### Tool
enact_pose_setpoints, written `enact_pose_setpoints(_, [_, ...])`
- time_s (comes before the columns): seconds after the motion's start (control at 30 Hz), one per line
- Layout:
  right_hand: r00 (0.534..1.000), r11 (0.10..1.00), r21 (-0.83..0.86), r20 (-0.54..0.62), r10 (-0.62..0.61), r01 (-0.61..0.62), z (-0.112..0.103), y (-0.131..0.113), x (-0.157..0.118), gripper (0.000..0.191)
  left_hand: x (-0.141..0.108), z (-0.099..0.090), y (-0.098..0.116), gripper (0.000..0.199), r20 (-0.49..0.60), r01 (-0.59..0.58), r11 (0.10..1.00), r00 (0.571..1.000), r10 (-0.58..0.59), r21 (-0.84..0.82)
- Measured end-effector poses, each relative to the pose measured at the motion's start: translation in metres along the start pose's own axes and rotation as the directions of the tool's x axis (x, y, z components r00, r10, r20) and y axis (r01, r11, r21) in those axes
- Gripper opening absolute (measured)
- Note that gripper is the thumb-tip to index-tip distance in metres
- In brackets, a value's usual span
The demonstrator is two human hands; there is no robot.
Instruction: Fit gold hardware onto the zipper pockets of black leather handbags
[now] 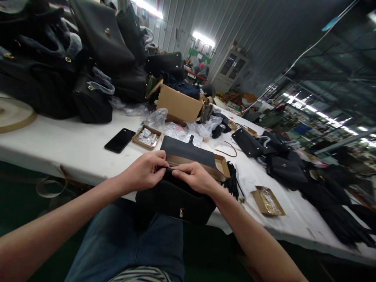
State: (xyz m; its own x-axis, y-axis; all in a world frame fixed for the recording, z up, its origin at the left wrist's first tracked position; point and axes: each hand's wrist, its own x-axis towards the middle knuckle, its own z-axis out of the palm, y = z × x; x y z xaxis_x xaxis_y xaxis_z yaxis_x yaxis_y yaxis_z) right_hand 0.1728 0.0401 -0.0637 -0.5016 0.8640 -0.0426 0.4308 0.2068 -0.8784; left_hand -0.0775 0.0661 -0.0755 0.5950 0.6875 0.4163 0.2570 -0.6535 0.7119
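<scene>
A black handbag (173, 201) lies at the table's front edge above my lap, its gold clasp facing me and its flap (188, 150) folded back away from me. My left hand (149, 168) pinches the upper edge of the bag near its left end. Close beside it, my right hand (192, 176) grips the same edge, thumb pointing left. Both hands are closed, with the fingertips nearly meeting. What lies between the fingertips, apart from black material, is too small to make out. Behind the hands stands an open cardboard box (221, 166), partly hidden by the flap.
Finished black bags (94, 98) are piled at the back left. A phone (120, 140) and a small box of white pieces (147, 137) lie left of the flap. To the right are black straps (232, 180), a box of gold hardware (268, 201) and more black bags (284, 168).
</scene>
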Motion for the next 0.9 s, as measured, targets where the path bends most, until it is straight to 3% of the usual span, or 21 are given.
enact_pose_setpoints(0.23, [0.964,0.953,-0.282,-0.201,-0.171,0.110,0.021,-0.006,-0.003,0.020,0.000,0.002,-0.001,0.025,-0.024,0.007,1.000,1.000,-0.008,-0.011])
enact_pose_setpoints(0.4, [0.935,0.853,-0.508,-0.230,-0.270,0.121,0.031,0.000,-0.005,0.019,0.002,0.009,-0.001,0.025,-0.025,0.032,0.999,0.999,-0.031,0.027])
enact_pose_setpoints(0.57, [0.936,0.856,-0.512,-0.258,-0.239,0.077,0.031,0.002,-0.002,0.019,0.004,0.007,0.002,0.025,-0.018,0.068,0.997,0.998,-0.068,0.032])
enact_pose_setpoints(0.9, [0.947,0.861,-0.505,-0.249,-0.201,0.050,0.029,-0.003,-0.001,0.025,0.005,-0.002,-0.003,0.022,0.118,0.040,0.999,0.992,-0.044,0.034])
